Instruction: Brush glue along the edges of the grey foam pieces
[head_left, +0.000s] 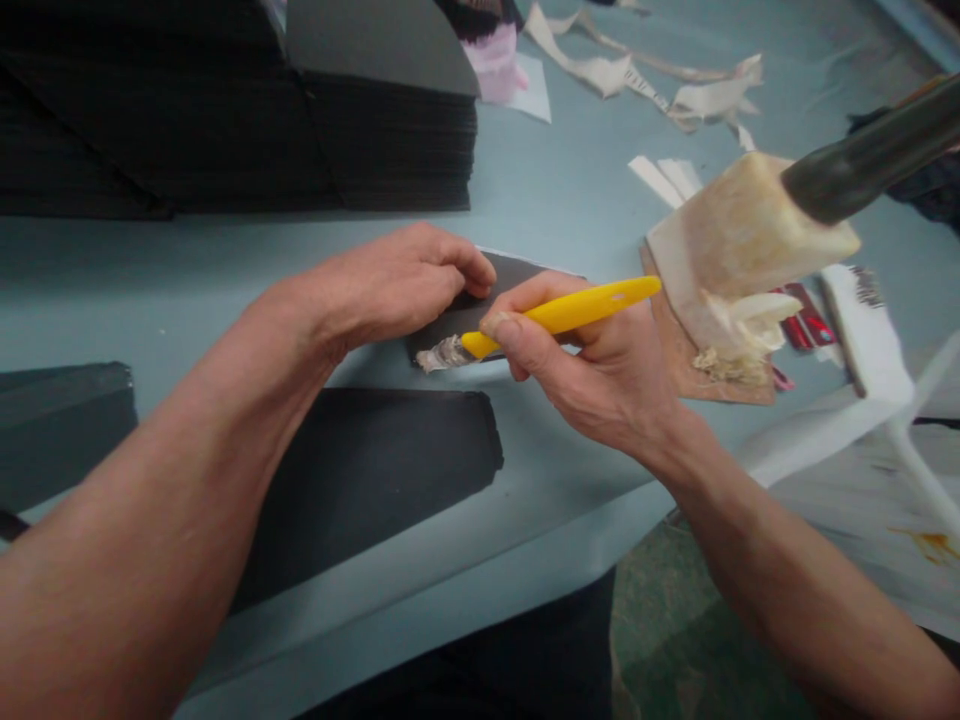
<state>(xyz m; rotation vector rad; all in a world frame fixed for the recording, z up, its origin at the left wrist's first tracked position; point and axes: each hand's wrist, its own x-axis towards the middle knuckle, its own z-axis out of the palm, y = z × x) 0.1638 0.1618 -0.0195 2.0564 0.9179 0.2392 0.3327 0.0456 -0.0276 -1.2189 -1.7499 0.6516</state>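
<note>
My right hand (600,370) is closed round the yellow handle of a brush (574,308). Its glue-crusted bristle end points left and meets the lower left edge of a small black sheet (517,270). My left hand (409,280) lies palm down over the left part of that sheet, fingers curled together and pressing on it; its fingertips are partly hidden. Just below, a longer black sheet (390,480) lies on the table, partly covered by my left forearm.
Tall stacks of black sheets (390,150) stand at the back left. On the right, a crusted whitish container (750,220) sits on a brown board (679,350), with a dark rod above it. Torn paper strips (600,70) and a white brush (870,330) lie around. Another dark sheet (60,430) is at left.
</note>
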